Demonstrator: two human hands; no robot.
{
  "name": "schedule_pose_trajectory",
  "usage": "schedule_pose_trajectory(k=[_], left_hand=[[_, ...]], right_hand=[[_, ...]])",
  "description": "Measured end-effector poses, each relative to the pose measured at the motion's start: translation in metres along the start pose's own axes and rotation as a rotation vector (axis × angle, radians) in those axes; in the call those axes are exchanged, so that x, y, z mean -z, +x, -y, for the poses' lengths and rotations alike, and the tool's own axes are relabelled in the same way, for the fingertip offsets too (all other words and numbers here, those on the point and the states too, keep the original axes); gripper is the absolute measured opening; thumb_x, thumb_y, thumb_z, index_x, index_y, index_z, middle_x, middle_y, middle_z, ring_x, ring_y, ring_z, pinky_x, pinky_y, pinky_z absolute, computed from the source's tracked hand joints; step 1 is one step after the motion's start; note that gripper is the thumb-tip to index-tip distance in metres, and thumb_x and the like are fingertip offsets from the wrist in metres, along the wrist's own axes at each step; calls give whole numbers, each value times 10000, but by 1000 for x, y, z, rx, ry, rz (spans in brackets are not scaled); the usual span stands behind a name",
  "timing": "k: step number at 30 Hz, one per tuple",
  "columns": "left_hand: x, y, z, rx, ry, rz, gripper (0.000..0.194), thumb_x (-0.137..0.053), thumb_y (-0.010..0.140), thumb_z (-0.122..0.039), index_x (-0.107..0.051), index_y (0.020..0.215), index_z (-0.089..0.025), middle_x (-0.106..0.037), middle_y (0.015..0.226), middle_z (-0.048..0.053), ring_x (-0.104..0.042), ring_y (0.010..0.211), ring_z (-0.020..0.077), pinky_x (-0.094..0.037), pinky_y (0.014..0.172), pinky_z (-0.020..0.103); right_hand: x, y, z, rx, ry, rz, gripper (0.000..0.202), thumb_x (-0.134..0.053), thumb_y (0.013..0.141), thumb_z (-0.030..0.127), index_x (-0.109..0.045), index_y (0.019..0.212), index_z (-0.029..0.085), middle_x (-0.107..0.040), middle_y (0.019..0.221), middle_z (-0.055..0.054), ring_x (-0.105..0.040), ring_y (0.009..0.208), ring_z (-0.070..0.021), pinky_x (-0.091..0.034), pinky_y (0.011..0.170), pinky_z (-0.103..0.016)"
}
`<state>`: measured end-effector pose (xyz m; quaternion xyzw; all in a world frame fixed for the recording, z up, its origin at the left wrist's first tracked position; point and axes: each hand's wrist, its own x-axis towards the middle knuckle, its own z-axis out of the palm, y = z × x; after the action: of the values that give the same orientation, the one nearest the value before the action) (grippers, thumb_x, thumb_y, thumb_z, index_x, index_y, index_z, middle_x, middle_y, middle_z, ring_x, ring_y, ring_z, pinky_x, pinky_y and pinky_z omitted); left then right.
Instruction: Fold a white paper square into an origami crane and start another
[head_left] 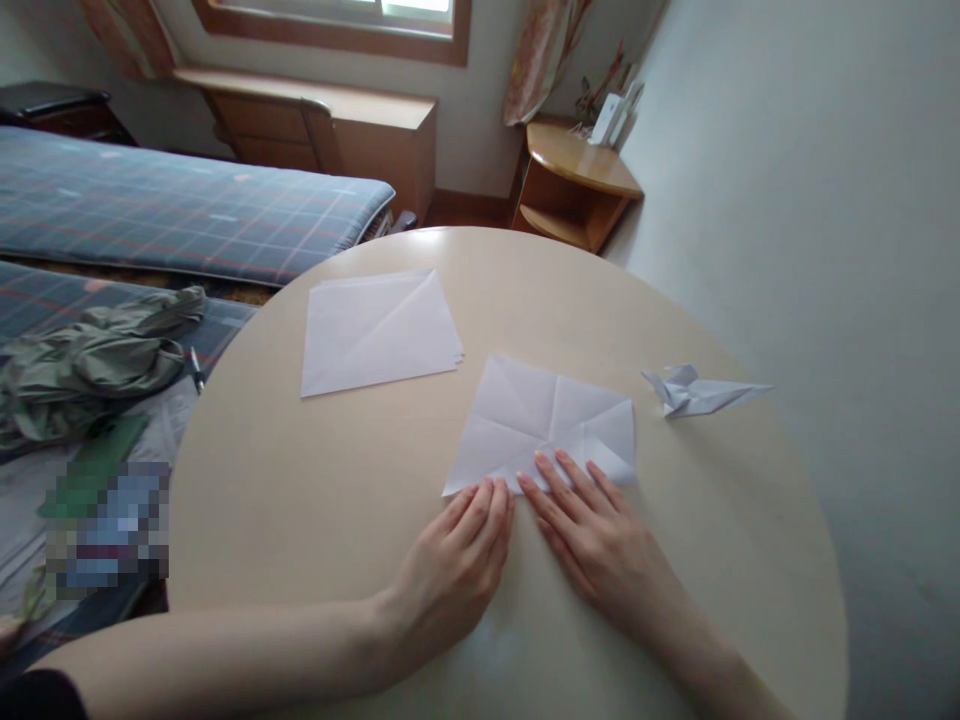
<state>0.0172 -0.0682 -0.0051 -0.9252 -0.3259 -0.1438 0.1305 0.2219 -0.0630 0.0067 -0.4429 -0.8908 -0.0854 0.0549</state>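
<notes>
Pressing the creased sheet (517, 410) roughly midway between the surface's (337, 480) side edges: my left grip (461, 555) bunched (pinch unclear), right grip (607, 550) open, flat; creases present, most of sheet unfolded.

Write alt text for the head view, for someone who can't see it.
Left hand and right hand rest at the near edge of a creased white sheet on a round table; a folded paper bird sits right, stacked sheets left.

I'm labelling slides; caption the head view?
Two hands press a creased paper sheet beside a folded paper figure.
</notes>
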Motion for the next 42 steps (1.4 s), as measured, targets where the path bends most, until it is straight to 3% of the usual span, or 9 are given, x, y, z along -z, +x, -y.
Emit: schedule_pose_trajectory(k=[6, 16, 38, 42], left_hand=[[5, 2, -10, 83, 60, 19, 411, -357, 881, -146, -475, 1241, 15, -516, 1276, 190, -491, 1174, 281, -366, 1005, 379], [8, 0, -11, 91, 49, 40, 407, -344, 913, -186, -485, 1247, -2, -489, 1310, 178, -472, 1197, 291, -420, 970, 382], [13, -9, -2, 62, -20, 156, 496, -346, 934, -348, -406, 1325, -47, -367, 1403, 178, -395, 1261, 293, -375, 992, 407], [16, -13, 0, 83, -6, 131, 510, -338, 932, -378, -435, 1301, -39, -408, 1379, 168, -411, 1250, 292, -386, 986, 385]], right_hand=[[1, 0, -1, 3, 2, -5, 461, -395, 904, 195, -374, 1365, 198, -386, 1406, -96, -302, 1318, -275, -335, 1021, -479], [2, 0, -2, -4, 20, 10, 468, -387, 905, 191, -362, 1372, 209, -379, 1411, -88, -305, 1317, -268, -340, 1019, -478], [1, -2, -4, 6, 20, 16, 467, -383, 912, 205, -347, 1378, 216, -365, 1417, -86, -290, 1324, -268, -356, 1012, -473], [0, -2, -4, 7, 21, 0, 486, -382, 912, 202, -314, 1392, 232, -363, 1419, -77, -298, 1321, -264, -349, 1018, -471]])
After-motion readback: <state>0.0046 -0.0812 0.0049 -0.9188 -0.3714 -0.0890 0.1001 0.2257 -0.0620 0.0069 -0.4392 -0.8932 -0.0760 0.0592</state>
